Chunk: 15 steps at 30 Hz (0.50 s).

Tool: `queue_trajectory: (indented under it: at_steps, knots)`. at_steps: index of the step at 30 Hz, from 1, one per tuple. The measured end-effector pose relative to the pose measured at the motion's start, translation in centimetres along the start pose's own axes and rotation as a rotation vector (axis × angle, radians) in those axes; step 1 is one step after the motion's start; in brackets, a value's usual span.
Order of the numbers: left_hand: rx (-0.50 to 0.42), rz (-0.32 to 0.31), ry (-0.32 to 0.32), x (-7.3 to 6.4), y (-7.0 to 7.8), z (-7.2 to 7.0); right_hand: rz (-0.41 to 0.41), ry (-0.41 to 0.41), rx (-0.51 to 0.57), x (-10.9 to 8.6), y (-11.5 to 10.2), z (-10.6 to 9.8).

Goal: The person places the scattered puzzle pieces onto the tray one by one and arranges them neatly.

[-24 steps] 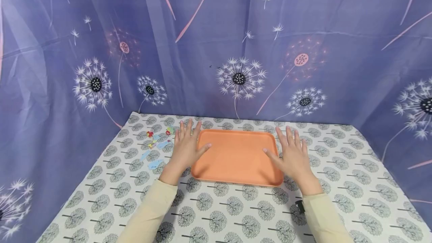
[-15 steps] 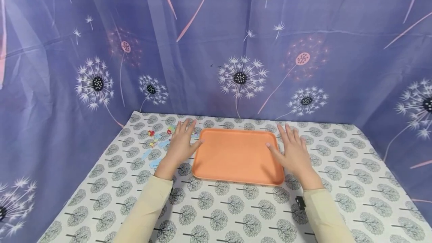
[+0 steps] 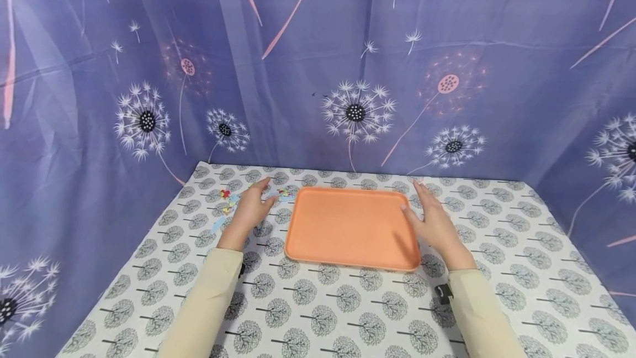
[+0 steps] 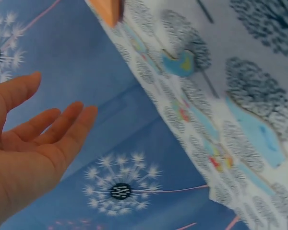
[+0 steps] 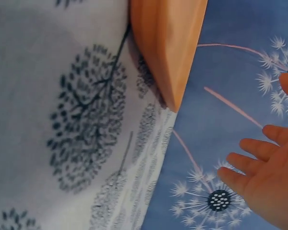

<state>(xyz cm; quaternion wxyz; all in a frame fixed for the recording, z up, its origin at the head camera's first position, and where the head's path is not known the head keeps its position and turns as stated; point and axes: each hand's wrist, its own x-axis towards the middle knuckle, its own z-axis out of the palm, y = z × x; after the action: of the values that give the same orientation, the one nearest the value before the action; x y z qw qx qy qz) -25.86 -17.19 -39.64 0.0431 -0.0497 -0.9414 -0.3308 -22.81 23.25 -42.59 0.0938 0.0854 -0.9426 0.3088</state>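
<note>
An orange rectangular tray point(image 3: 353, 228) lies flat on the table. Left of it, my left hand point(image 3: 250, 210) hovers over several small flat cut-out pieces, its fingers loosely extended and holding nothing. Among these are a red piece point(image 3: 225, 194), a light-blue strip point(image 3: 217, 224) and a light-blue piece with coloured spots point(image 3: 284, 193). The left wrist view shows a larger blue cut-out point(image 4: 259, 132) and a crescent-shaped one point(image 4: 181, 63). My right hand point(image 3: 437, 226) is held over the tray's right edge, thumb apart from relaxed fingers, with nothing in it. The left hand hides some pieces.
A white tablecloth point(image 3: 318, 314) with a grey tree print covers the table. Purple-blue curtains point(image 3: 298, 70) with dandelions hang behind it and along both sides. A black strap point(image 3: 444, 293) shows at the right wrist.
My left hand has moved left, off the tray's left edge and over the cut-out pieces. The right hand has drawn slightly outward and turned more sideways. The tray stays in place.
</note>
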Motion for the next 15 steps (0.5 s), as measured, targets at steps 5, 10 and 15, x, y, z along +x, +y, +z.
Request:
queue_trajectory:
  at_steps: [5,10,15]
  knots:
    - [-0.027,-0.057,-0.032,0.5,-1.6,0.2,0.048,-0.052,0.063,0.1,0.5,0.0]
    - [-0.042,-0.107,-0.066,0.8,-2.9,0.3,0.084,-0.092,0.128,0.2,1.2,0.1]
    - [-0.051,-0.162,-0.086,0.9,-4.2,0.4,0.087,-0.124,0.25,0.4,1.9,0.2]
